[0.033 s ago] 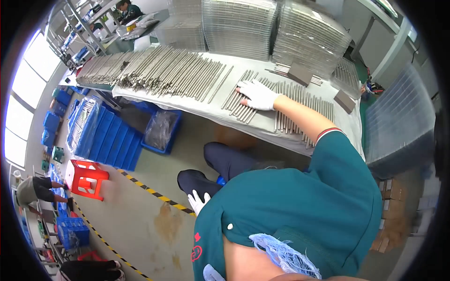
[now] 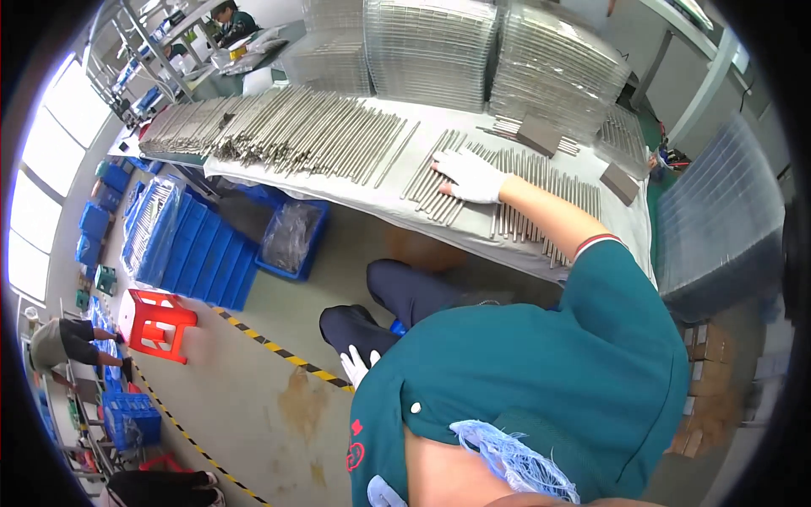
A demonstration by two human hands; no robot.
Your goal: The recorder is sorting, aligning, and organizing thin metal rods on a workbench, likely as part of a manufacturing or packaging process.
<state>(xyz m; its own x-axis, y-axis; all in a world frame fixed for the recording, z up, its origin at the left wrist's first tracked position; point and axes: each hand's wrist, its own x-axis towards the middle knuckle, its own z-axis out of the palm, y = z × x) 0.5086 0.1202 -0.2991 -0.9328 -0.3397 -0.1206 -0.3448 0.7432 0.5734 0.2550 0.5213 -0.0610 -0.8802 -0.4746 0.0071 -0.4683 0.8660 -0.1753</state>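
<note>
My right hand [image 2: 473, 175], in a white glove with some bare fingertips, lies flat with spread fingers on a row of slim metal rods [image 2: 435, 201]. More rods [image 2: 549, 190] of this row continue under and to the right of my wrist. One single rod [image 2: 397, 154] lies apart, left of the hand. Further left spreads a long, dense pile of similar rods [image 2: 296, 131]. My left hand [image 2: 358, 367], also white-gloved, rests by my dark-trousered leg with its fingers apart; part of it is hidden behind my green shirt.
Tall stacks of clear plastic trays [image 2: 431, 55] stand along the back of the white-covered table [image 2: 338, 188]. Two brown blocks, one being this block [image 2: 539, 135], lie at the right. Blue crates [image 2: 198, 253], a bag-filled blue bin [image 2: 291, 241] and a red stool [image 2: 160, 325] stand on the floor.
My right hand has slid slightly to the right and toward me over the rods, its fingers still spread. My left hand stays by my leg.
</note>
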